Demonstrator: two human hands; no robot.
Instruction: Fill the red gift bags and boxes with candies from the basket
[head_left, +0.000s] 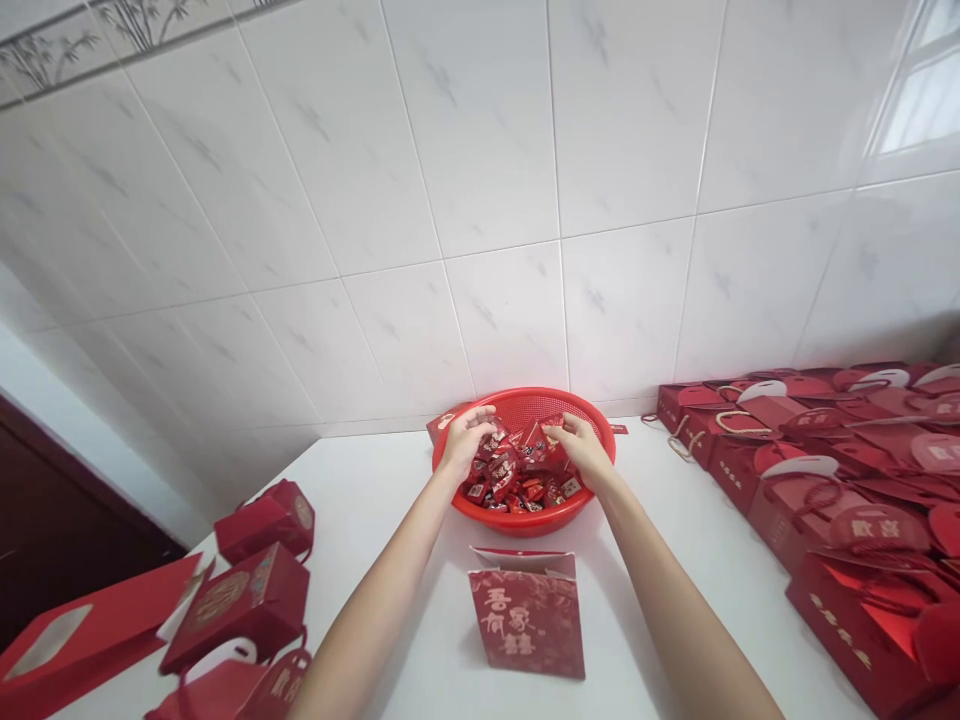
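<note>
Plainly, the white surface [375, 490] carried red gift boxes [810, 490] on the right, a red basket [517, 523], and just before it an upright, open-topped paper box [531, 625]. The left hand [465, 445] and right hand [586, 452] curled over wrapped packets [529, 490] inside the basket; whether either gripped one, I couldn't tell.

The head camera looks forward and down towards the red basket [519, 522] and tiled wall [499, 150].

Free passage above left hand [468, 438] and right hand [582, 446], basket [534, 524] rim beneath both, tiled wall [502, 310] beyond, bag [529, 620] standing toward the body, surface [694, 535] strip open right of right hand, boxes [776, 470] farther right.
</note>
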